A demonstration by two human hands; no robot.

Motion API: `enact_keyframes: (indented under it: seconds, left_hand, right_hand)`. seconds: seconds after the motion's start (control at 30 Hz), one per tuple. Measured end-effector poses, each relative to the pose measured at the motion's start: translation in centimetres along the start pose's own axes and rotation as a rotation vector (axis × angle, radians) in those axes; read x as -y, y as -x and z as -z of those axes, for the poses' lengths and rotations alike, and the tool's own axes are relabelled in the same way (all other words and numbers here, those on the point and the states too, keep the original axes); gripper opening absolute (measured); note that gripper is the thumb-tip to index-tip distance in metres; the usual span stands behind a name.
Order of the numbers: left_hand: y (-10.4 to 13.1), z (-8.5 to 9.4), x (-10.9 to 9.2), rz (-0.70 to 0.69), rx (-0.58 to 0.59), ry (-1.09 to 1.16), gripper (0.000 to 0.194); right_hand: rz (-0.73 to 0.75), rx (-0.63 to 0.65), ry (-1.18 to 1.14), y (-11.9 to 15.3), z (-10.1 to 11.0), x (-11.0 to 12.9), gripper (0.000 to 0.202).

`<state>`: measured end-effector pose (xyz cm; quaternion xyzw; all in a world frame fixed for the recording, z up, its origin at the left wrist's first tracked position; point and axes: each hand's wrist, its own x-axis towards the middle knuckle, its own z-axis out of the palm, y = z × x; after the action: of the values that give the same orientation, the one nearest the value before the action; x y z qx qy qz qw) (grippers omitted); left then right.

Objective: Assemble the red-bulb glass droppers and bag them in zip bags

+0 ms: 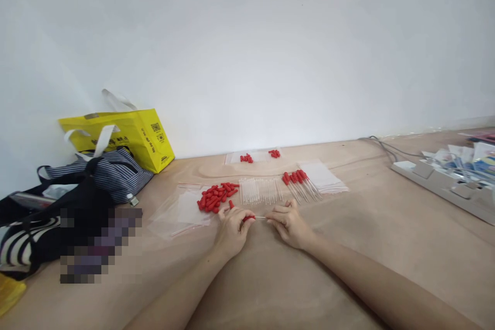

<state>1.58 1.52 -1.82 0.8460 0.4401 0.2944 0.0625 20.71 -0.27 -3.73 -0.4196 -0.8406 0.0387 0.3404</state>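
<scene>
Between finger and thumb, my left hand [233, 228] pinches a red rubber bulb [249, 217]. My right hand [289, 225] grips a thin clear dropper tube [260, 217], whose end meets the bulb; how far it sits inside is hidden by the fingers. Another red bulb [231, 204] shows by my left fingers. Just beyond that hand lies a pile of loose red bulbs [214, 198]. A row of bare clear tubes [257, 191] is spread beyond both hands. Past my right hand rest several tubes with red bulbs on their ends [299, 183].
Clear plastic bags [187, 209] lie left of the pile, with white sheets or bags [325, 178] at right. More bulbs [247, 158] and tubes lie near the wall. A yellow bag [143, 139] and striped bag [119, 172] stand left; a white tray-like object [436, 188] sits right.
</scene>
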Motion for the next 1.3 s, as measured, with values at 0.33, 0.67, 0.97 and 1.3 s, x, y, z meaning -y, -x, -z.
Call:
enact_keyframes:
  seconds: [0.33, 0.67, 0.97, 1.3]
  left_hand:
    - [0.1, 0.2, -0.3, -0.107, 0.021, 0.028, 0.012]
    - [0.0, 0.1, -0.6, -0.17, 0.023, 0.0, 0.013]
    - [-0.6, 0.3, 0.0, -0.087, 0.056, 0.012, 0.012]
    - [-0.2, 0.4, 0.3, -0.078, -0.015, -0.05, 0.009]
  right_hand:
    - [0.097, -0.064, 0.12, -0.3, 0.5, 0.1, 0.022]
    - [0.078, -0.05, 0.169, -0.5, 0.0, 0.6, 0.02]
    - [0.056, 0.025, 0.2, -1.1, 0.9, 0.0, 0.019]
    - [0.049, 0.015, 0.281, -0.7, 1.2, -0.3, 0.018]
